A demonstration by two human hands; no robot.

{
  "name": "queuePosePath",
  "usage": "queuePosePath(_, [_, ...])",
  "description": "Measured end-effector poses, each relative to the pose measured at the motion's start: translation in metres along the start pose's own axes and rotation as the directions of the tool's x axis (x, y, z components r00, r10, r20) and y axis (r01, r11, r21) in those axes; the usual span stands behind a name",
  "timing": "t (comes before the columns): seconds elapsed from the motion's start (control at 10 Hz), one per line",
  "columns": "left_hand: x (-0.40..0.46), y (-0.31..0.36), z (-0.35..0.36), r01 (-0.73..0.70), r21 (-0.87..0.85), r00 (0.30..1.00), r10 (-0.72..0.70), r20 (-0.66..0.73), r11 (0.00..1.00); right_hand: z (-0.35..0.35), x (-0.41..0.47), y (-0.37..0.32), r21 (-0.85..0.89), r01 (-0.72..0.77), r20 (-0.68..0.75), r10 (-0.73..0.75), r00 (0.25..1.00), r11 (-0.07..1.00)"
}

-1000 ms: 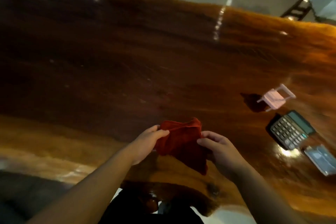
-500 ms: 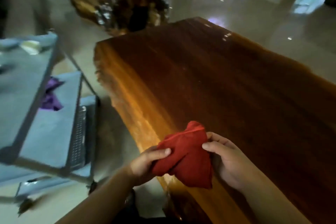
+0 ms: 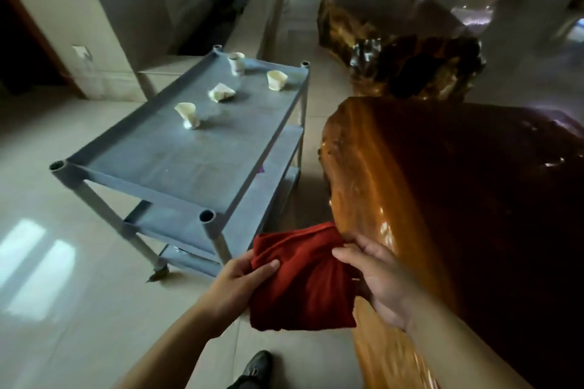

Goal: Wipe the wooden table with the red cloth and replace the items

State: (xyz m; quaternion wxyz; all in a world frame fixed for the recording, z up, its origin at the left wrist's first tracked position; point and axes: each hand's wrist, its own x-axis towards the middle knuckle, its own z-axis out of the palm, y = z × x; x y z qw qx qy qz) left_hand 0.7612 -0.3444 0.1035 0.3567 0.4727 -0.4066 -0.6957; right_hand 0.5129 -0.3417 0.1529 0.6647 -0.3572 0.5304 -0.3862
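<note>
You hold the crumpled red cloth [image 3: 303, 275] up in both hands, off the near end of the glossy, live-edged wooden table [image 3: 442, 199], which fills the frame from about 2 to 5 o'clock. Your left hand [image 3: 234, 290] grips the cloth's 9 o'clock edge: the thumb lies across the front of the fabric, pointing toward 3 o'clock, and the other fingers go behind it, where you cannot see them. Your right hand [image 3: 379, 278] pinches the 2 o'clock corner between thumb and forefinger, with the remaining fingers curled loosely behind the fabric. Between the two grips the cloth bunches at the top and hangs down in folds toward 6 o'clock, its lower edge below both hands. Its top corner lies just beside the table's rounded orange rim; whether it touches the wood cannot be told.

At 10 to 11 o'clock from the cloth stands a grey-blue plastic shelf trolley [image 3: 158, 167] with three tiers, on a pale tiled floor [image 3: 63, 309]. Its top tier carries four small cream-coloured cups [image 3: 187, 115]: three upright and one, near the middle, tipped on its side. At 12 to 1 o'clock, beyond the table's end, sits a dark, gnarled wooden stump piece [image 3: 410, 63]. At 6 o'clock the toe of a dark shoe [image 3: 256, 366] shows on the tiles.
</note>
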Motion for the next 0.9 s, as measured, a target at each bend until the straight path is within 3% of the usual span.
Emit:
queuePosePath(0.2, [0.051, 0.05, -0.121, 0.034, 0.0, 0.977, -0.033, -0.211, 0.999, 0.103, 0.132, -0.015, -0.149, -0.009, 0.033, 0.014, 0.999, 0.989])
queuePosePath(0.4, [0.12, 0.098, -0.213, 0.054, 0.189, 0.926, 0.021, -0.378, 0.981, 0.164, 0.247, -0.032, -0.291, 0.005, -0.051, -0.02, 0.999, 0.957])
queuePosePath(0.6, [0.18, 0.118, -0.261, 0.169, 0.243, 0.906, -0.054, -0.42, 0.955, 0.187, 0.324, -0.039, -0.328, -0.065, -0.114, 0.029, 0.993, 0.942])
queuePosePath(0.7, [0.195, 0.11, -0.28, 0.335, 0.539, 0.885, -0.062, -0.462, 0.773, 0.188, 0.334, -0.032, -0.486, -0.184, -0.084, 0.164, 0.983, 0.854])
queuePosePath(0.8, [0.193, 0.098, -0.284, 0.316, 0.749, 0.904, 0.056, -0.425, 0.582, 0.177, 0.321, -0.033, -0.683, -0.152, -0.089, 0.126, 0.988, 0.714])
queuePosePath(0.9, [0.184, 0.095, -0.275, 0.17, 0.779, 0.928, 0.168, -0.332, 0.604, 0.158, 0.298, -0.034, -0.683, -0.103, -0.065, 0.081, 0.995, 0.723])
